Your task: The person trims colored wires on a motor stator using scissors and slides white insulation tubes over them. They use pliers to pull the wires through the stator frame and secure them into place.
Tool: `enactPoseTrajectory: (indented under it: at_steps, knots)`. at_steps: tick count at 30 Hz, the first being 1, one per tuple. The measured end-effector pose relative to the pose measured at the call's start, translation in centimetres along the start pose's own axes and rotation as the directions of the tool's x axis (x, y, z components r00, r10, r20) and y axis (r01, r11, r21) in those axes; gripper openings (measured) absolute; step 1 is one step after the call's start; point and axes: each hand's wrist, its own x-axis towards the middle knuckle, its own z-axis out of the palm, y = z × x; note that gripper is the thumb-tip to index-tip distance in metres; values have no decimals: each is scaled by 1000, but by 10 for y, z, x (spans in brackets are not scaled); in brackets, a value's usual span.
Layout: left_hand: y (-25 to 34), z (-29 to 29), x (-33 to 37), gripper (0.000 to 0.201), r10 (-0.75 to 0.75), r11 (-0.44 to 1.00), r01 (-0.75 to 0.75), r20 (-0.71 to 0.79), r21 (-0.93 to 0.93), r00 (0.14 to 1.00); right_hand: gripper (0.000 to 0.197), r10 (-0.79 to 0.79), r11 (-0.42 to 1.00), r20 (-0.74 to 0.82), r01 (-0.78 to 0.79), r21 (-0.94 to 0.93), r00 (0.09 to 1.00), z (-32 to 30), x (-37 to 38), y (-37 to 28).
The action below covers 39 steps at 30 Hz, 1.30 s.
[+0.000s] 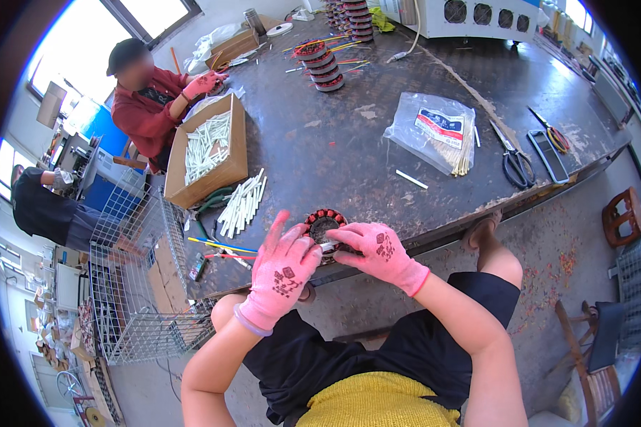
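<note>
At the table's near edge lies a round motor stator (325, 217), ringed with red copper windings around a dark centre. My left hand (285, 269), in a pink printed glove, holds it by its left and near side, the index finger stretched forward. My right hand (379, 252), gloved alike, has its fingertips pinched together over the stator's near right rim. A small whitish bit (327, 247) shows between the two hands; the fingers hide most of it. Left of my hands lies a loose pile of white tubes (243, 203), with dark-handled pliers (210, 204) beside it.
A cardboard box (236, 146) of white tubes stands at left, before a co-worker (146, 99) in red. Stacked stators (320, 65) stand farther back. On the right lie a plastic bag (431, 128), scissors (516, 167) and a phone (548, 156). A wire cart (146, 331) adjoins the table.
</note>
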Motion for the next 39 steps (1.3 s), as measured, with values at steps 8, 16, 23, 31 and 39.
enactPoseTrajectory:
  at_steps: [8, 16, 23, 31, 39]
  knots:
    - [-8, 33, -20, 18, -127, 975, 101, -123, -198, 984, 39, -130, 952, 63, 142, -272, 990, 13, -6, -3]
    - [-6, 43, -12, 37, -168, 964, 153, -52, -220, 984, 34, -144, 876, 119, 182, -447, 982, 18, -2, -11]
    - [-22, 73, -20, 39, -60, 934, 2, -153, -357, 986, 30, -140, 895, 86, 163, -416, 986, 18, 0, -14]
    - [-26, 82, -16, 38, -9, 935, -61, -195, -349, 981, 29, -41, 997, 57, 44, -63, 998, -6, 6, -8]
    - [-3, 91, -6, 37, -74, 914, -43, -271, -403, 960, 20, 275, 706, -350, -435, -559, 895, -152, -54, 102]
